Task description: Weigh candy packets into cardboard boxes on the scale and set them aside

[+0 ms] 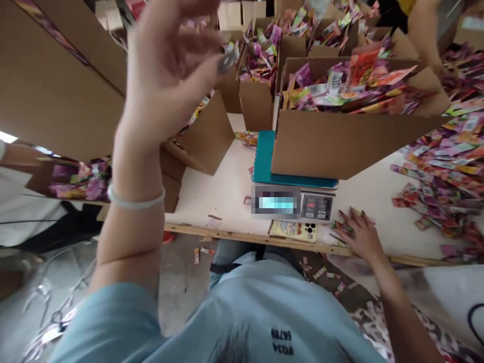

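Under the right hand [360, 235], a small packet [343, 228] lies beside the scale [318, 206].

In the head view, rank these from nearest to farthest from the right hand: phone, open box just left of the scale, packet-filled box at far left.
From the right hand:
1. Phone, just left, by the table edge.
2. Open box, further left, beyond the scale.
3. Packet-filled box, at far left.
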Demonstrator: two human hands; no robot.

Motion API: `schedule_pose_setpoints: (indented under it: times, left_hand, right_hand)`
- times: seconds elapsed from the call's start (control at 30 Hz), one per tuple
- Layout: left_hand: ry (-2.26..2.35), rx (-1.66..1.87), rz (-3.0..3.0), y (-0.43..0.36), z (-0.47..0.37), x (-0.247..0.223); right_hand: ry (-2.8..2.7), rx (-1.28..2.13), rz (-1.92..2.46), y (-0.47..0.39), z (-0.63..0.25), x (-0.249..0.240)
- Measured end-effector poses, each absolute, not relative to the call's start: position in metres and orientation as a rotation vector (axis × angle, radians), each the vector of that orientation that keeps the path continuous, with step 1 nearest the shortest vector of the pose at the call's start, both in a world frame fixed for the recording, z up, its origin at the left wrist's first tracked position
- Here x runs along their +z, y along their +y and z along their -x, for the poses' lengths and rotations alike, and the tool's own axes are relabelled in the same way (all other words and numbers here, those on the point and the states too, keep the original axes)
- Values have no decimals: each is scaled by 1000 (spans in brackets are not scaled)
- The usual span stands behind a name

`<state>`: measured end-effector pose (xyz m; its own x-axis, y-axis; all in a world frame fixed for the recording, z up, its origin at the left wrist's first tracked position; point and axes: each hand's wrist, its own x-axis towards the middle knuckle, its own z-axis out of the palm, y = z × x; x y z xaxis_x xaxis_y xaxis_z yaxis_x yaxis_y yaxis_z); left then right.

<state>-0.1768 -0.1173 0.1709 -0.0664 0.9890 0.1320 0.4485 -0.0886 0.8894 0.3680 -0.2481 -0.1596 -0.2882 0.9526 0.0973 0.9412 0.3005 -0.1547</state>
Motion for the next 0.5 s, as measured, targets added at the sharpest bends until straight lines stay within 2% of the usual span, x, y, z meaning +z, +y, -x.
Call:
schedule_pose_setpoints:
  times: [0.1, 0.3, 0.5]
  left_hand:
    - [1545, 1176, -1655, -152, 188, 117]
    - [1513, 1144, -1657, -161, 207, 28]
    - [1501, 1059, -1494, -175, 207, -28]
  right_hand:
    - [-2461, 90, 1842, -250, -364, -152]
    - [-2405, 165, 1945, -236, -375, -120]
    - [-1850, 143, 1611, -169, -388, -17]
